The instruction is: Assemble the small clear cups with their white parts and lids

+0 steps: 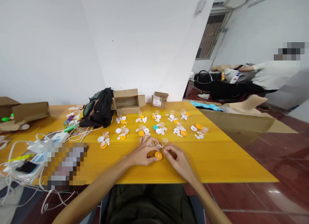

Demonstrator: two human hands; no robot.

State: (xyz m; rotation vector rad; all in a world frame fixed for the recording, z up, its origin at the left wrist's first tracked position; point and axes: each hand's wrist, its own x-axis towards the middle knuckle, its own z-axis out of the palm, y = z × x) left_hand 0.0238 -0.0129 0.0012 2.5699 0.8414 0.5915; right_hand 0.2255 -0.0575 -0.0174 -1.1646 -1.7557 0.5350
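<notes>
- Left hand (142, 153): at 9 o'clock of the orange disc (158, 155), fingers loosely spread, thumb at its edge; grasp or mere touch, cannot tell.
- Orange disc: flat on the yellow table (217, 159) between both hands; small white gear pieces (158, 146) at its 12 o'clock.
- Right hand (177, 159): at 3 o'clock, fingertips curled together; contents cannot tell.

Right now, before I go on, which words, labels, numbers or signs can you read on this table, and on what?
Nothing here reads as words.
white label on the small open brown cardboard box: dark print, too small to read.
round orange plastic disc between the two hands: no marking visible.
</notes>
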